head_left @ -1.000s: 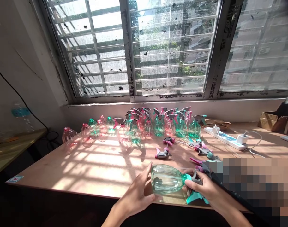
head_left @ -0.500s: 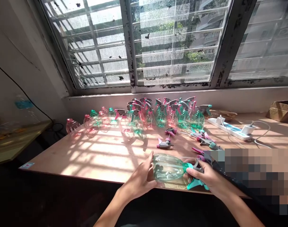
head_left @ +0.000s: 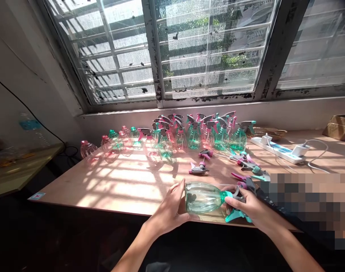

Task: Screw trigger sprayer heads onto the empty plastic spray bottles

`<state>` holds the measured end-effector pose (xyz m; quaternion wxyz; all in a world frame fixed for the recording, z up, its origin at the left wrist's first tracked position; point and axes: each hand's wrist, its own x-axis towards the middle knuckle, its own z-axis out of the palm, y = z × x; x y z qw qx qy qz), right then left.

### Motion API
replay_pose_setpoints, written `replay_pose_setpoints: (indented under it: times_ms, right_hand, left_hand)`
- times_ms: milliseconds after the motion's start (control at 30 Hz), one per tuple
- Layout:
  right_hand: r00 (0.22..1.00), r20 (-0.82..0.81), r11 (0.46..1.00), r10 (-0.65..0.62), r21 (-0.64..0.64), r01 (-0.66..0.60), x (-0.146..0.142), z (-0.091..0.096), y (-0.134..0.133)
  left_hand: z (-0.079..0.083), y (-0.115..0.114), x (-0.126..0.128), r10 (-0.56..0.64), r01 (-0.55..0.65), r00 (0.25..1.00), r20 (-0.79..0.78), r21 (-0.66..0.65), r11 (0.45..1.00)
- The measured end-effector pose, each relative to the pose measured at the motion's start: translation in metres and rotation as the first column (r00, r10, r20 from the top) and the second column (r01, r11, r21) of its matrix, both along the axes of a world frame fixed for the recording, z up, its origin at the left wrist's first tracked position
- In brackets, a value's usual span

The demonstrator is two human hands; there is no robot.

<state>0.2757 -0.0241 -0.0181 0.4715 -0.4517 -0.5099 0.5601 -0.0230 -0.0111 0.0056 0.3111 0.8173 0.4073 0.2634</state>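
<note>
A clear green spray bottle lies sideways in the air over the table's front edge, its base to the left. My left hand cups that base, with the thumb along the underside. At the neck, my right hand pinches the turquoise collar of the grey-and-turquoise spray head. My right fingers partly hide the head. Just beyond the hands, loose spray heads in grey and pink lie on the tabletop, with more grey, pink and turquoise ones to the right.
Several spray bottles with heads stand near the window wall. Left of them are pink and green bottles without heads. A white power strip with plugs and cables lies at the right, near a cardboard box. The right foreground is pixelated.
My left thumb has slid a little to the right under the bottle, and the left hand sits closer around its base. The right hand keeps its grip. The view has shifted slightly.
</note>
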Motion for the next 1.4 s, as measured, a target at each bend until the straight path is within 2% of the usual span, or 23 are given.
replay_pose_setpoints:
  times_ms: [167,500,700,967,1200,1400]
  right_hand:
    - [0.999,0.028,1.000,-0.030,-0.002,0.030,-0.0005,-0.0007,0.0005]
    - [1.000,0.018,1.000,-0.015,0.021,0.015,0.0001,0.0004,-0.0002]
    - [0.999,0.009,0.999,-0.037,0.029,0.037,0.0003,0.0002,0.0002]
    - [0.999,0.017,0.999,-0.040,0.027,0.040,0.0008,-0.0041,0.0023]
    - [0.999,-0.027,0.999,-0.039,0.031,0.039,-0.0021,-0.0017,0.0014]
    - [0.999,-0.019,0.999,-0.045,0.026,0.045,-0.0023,-0.0006,0.0004]
  left_hand:
    - [0.0003,0.0003,-0.0008,-0.050,0.050,0.998,0.027,-0.005,0.999]
    - [0.0028,-0.0008,-0.0016,0.018,-0.017,1.000,0.013,-0.045,0.999]
    - [-0.0007,-0.0005,-0.0029,-0.054,0.054,0.996,0.065,-0.008,0.998]
    - [-0.0034,-0.0020,-0.0005,-0.014,0.012,0.998,0.058,0.035,0.999]
    - [-0.0045,0.0000,-0.0063,-0.130,0.136,0.978,0.160,-0.023,0.990]
    - [-0.0060,0.0006,-0.0050,-0.062,0.074,0.988,0.141,-0.079,0.994]
